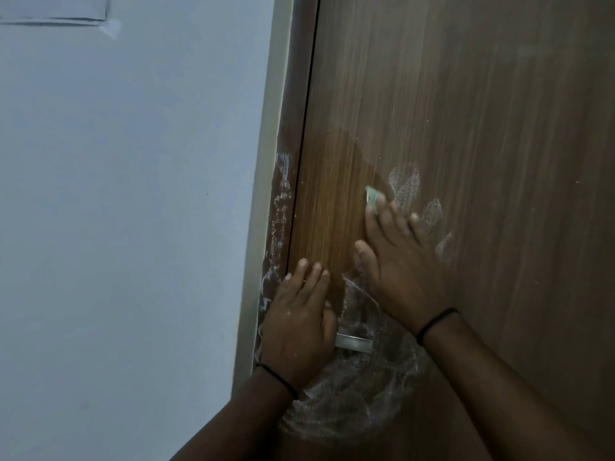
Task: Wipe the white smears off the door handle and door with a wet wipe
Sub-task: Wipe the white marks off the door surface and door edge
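A: Wood-grain door (466, 111) fills the right side, and we see white smears (407, 189) just right of and beyond the right hand's fingertips. More smears swirl around the door handle (354, 344) lower down and run along the door frame (278, 207) on the left.

B: Right hand (399, 261)?

A: Flat on the door with fingers straight and spread, pressing a wet wipe (373, 196) under them. Only a pale green corner of the wipe pokes out past the index fingertip.

B: Left hand (298, 322)?

A: We see it laid over the left end of the metal handle, fingers extended up against the door near the frame edge. We cannot tell if the thumb curls round the handle; it is hidden.

B: Anything else?

A: A darker, shiny wet patch (332, 194) sits on the door left of the wipe. Black bands on both wrists. Pale blue-grey wall (133, 194) on the left.
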The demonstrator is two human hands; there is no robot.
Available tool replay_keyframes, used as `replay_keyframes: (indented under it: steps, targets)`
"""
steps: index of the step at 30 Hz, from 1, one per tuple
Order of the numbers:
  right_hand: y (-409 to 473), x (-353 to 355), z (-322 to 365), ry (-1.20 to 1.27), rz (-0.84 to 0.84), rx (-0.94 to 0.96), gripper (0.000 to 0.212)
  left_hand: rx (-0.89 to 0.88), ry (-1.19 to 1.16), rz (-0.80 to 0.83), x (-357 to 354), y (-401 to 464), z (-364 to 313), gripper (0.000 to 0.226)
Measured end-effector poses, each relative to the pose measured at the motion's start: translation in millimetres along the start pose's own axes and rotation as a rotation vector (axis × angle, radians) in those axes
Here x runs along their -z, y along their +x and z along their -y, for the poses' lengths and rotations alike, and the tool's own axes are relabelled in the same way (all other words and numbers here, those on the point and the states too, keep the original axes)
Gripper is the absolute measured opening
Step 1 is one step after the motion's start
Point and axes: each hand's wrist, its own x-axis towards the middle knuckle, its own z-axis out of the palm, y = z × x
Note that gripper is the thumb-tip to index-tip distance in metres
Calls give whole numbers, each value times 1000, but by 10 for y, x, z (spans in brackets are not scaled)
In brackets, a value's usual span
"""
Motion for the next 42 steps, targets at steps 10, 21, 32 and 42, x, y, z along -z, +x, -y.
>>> replay_keyframes:
  steps: [10, 21, 32, 42]
  targets:
    - [241, 150, -147, 23, -33, 43, 61, 11, 3, -32, 59, 808, -90, 54]
    - [225, 121, -96, -16, -8, 106, 59, 9, -9, -26, 57, 809, -91, 55]
    - [-5, 85, -153, -37, 41, 98, 58, -27, 18, 65, 78, 733, -14, 64]
    - [-51, 72, -91, -4, 19, -37, 63, 20, 13, 90, 46, 658, -105, 60]
